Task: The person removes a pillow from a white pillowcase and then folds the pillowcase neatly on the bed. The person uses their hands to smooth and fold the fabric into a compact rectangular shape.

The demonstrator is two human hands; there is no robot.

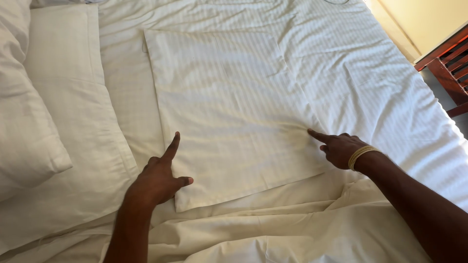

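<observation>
A flat white striped pillowcase (229, 107) lies spread on the bed sheet (370, 78). My left hand (158, 178) rests at its near left corner, index finger stretched along the left edge and thumb out on the cloth. My right hand (341, 148) rests on the near right edge, index finger pointing left onto the fabric, the other fingers curled. A band of yellowish threads sits on my right wrist. Neither hand holds anything.
Two white pillows (58, 112) lie stacked at the left. A bunched cream sheet (273, 229) runs along the near side. A dark red wooden piece of furniture (451, 63) stands at the right beside a yellow wall.
</observation>
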